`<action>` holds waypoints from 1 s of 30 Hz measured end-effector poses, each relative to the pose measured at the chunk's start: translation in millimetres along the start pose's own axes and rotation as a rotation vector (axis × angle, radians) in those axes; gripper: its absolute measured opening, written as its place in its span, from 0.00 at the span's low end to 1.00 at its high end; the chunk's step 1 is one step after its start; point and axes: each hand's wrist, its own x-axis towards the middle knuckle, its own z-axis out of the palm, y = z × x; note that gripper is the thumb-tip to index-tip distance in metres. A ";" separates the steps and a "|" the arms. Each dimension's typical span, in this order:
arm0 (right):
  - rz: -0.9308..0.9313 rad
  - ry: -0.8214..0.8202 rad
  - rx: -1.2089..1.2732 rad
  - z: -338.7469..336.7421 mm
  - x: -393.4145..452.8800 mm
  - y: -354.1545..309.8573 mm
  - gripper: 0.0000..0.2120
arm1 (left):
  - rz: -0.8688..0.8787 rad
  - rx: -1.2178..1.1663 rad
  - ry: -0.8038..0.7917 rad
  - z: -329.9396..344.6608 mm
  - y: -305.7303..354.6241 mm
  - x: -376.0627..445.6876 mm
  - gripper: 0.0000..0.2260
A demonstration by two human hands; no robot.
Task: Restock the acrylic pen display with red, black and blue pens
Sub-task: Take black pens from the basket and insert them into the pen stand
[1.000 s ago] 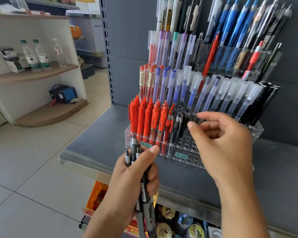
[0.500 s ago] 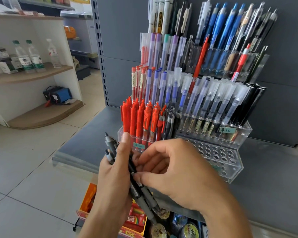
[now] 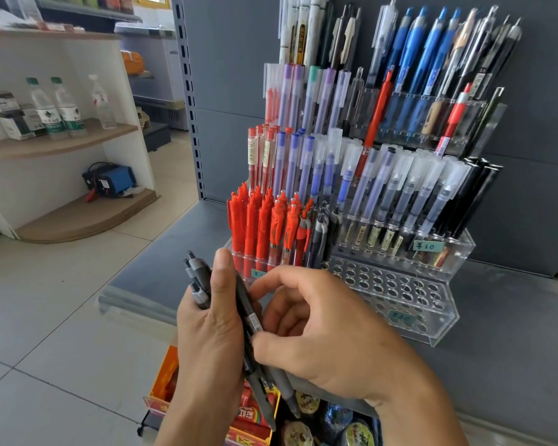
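A tiered acrylic pen display stands on a grey shelf. Its front row holds red click pens at the left, a few black pens beside them, and many bare holes to the right. Higher tiers carry capped red, blue and black pens. My left hand grips a bundle of black pens, their tops poking up past the thumb. My right hand pinches one black pen of that bundle between thumb and forefinger, just in front of the display.
The grey shelf's front edge runs below my hands, with colourful packaged goods on a lower shelf. A white corner unit with water bottles and a blue device stands at the left across a tiled floor.
My right hand drew back from the display's front row to the bundle in my left hand and took hold of one black pen. The left hand tilted the bundle.
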 end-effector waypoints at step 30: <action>-0.134 0.386 0.487 -25.8 -1.5 24.1 0.03 | 0.023 -0.123 -0.235 -0.1 7.3 -7.9 0.15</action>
